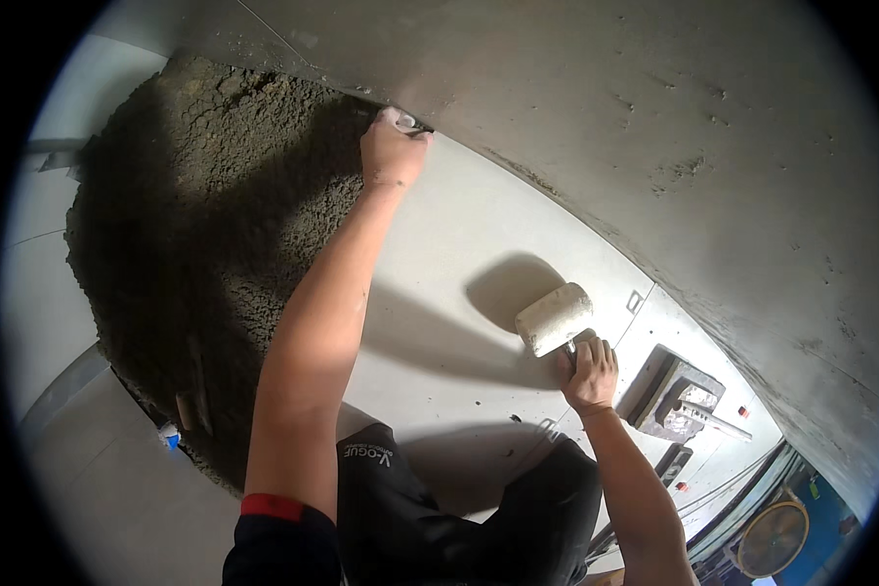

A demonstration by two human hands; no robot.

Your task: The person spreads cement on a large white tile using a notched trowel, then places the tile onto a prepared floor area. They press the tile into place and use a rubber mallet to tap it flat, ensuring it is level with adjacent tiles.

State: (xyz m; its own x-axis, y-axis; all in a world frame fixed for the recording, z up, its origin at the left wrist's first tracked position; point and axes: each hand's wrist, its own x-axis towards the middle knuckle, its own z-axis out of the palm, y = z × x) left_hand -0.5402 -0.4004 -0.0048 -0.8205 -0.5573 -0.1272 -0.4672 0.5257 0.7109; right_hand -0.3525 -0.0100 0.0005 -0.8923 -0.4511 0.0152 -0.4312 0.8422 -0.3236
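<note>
My right hand is wrapped round the short handle of a rubber mallet. The mallet's thick, off-white head is held over a large pale floor tile and casts a shadow on it. Stretched far forward, my left hand is closed at the tile's far left corner, against the foot of the grey wall. A small whitish bit shows at its fingertips, too small to name. Left of the tile spreads a thick bed of dark, crumbly mortar, partly beneath my left forearm.
The grey wall runs along the far side, spattered with mortar. To the right, a square grey pad tool with a handle lies on the tiles. Small red pieces lie near it. A round yellow-rimmed object stands at the lower right.
</note>
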